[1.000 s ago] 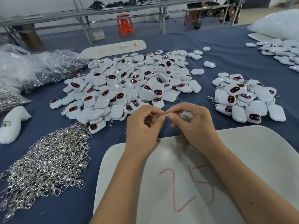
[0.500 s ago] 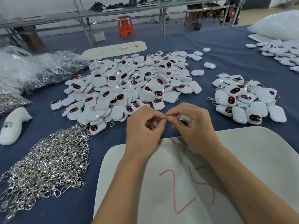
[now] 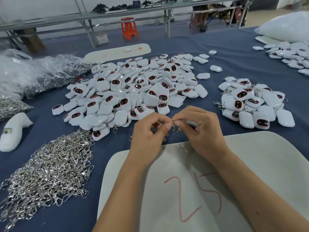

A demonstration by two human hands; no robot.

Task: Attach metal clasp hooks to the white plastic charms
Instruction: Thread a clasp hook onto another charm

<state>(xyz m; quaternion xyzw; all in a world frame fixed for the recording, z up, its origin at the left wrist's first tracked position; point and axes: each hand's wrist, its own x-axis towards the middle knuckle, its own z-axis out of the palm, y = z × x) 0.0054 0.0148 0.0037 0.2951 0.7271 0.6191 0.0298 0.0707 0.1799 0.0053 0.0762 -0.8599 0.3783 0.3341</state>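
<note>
The left hand and right hand meet fingertip to fingertip just past the far edge of the white board marked "25". Between them hangs a small metal clasp, pinched by the fingers of both hands; it dangles just below the pinch. The right hand's curled fingers also hold a white charm, mostly hidden behind them, so how it joins the clasp cannot be told.

Beyond the board, a large heap of loose charms spreads over the blue cloth. To the board's far right lies a smaller pile of charms with clasps on them. Left of the board is a mound of loose clasps. Farther left are clear plastic bags and a white moulded piece. Well behind the board, a long metal bench and an orange stool stand on the floor.
</note>
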